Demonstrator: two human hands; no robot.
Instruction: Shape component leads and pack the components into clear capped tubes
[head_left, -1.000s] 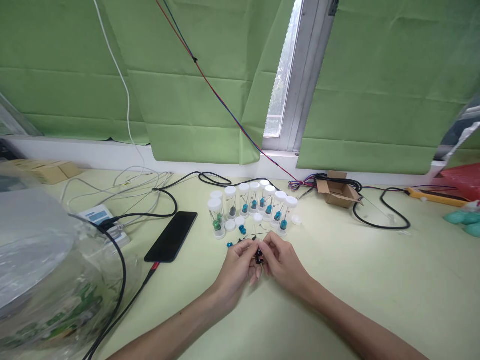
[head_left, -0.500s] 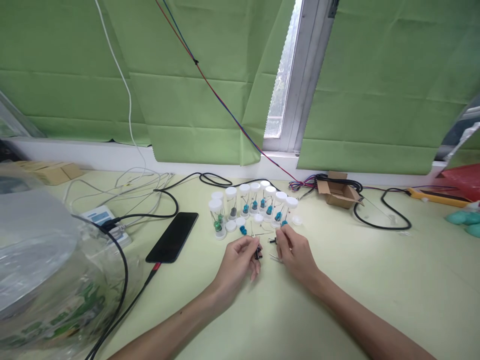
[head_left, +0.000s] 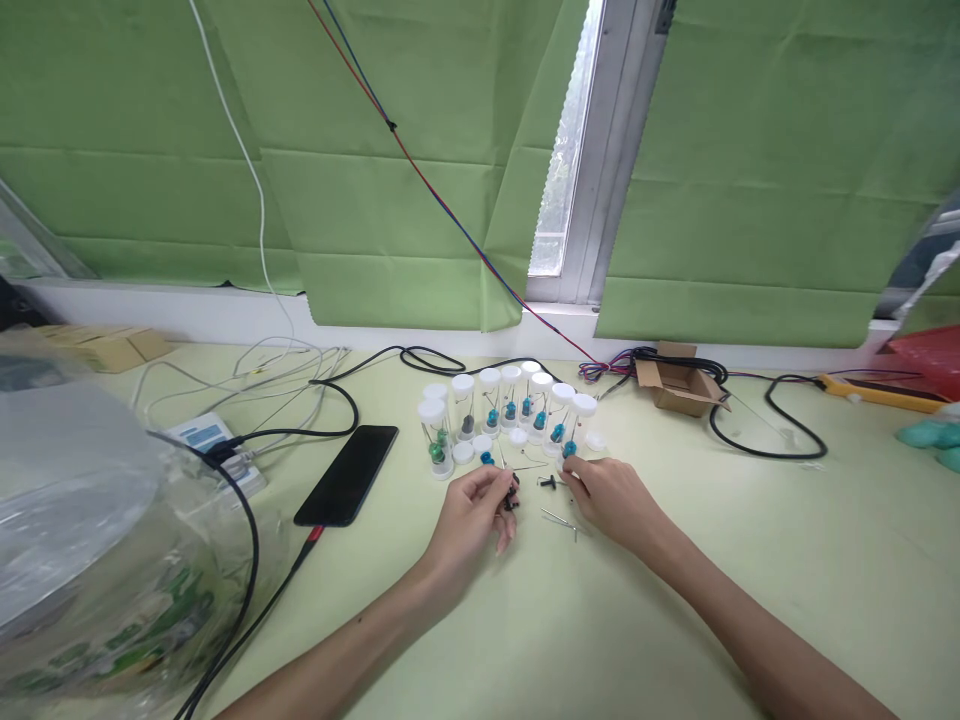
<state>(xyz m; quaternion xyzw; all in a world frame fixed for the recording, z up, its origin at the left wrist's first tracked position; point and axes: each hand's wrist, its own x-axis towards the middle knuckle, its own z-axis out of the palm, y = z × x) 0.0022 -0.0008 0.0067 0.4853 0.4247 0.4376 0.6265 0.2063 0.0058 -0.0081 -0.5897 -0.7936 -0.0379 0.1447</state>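
My left hand (head_left: 466, 515) pinches a small black part (head_left: 511, 495) between thumb and fingers, and a thin metal pin points up from the grip. My right hand (head_left: 611, 495) rests low over the table with its fingertips together, beside the base of the nearest right vial (head_left: 577, 425); what they hold, if anything, is hidden. Just left of those fingertips lies another small black part (head_left: 551, 482) with a thin rod. Thin metal pins (head_left: 559, 520) lie on the table below. A loose blue piece (head_left: 487, 458) sits beyond my left hand.
Several clear vials with white caps (head_left: 489, 378) stand behind my hands, holding blue, green and dark pieces. Loose white caps (head_left: 463, 453) lie before them. A phone (head_left: 349, 475) with a cable lies left, near a plastic bag (head_left: 90, 560). An open cardboard box (head_left: 679, 390) sits back right.
My right hand has moved slightly right and away from the pins, uncovering them and the black part on the table. My left hand stays nearly in place with its black part.
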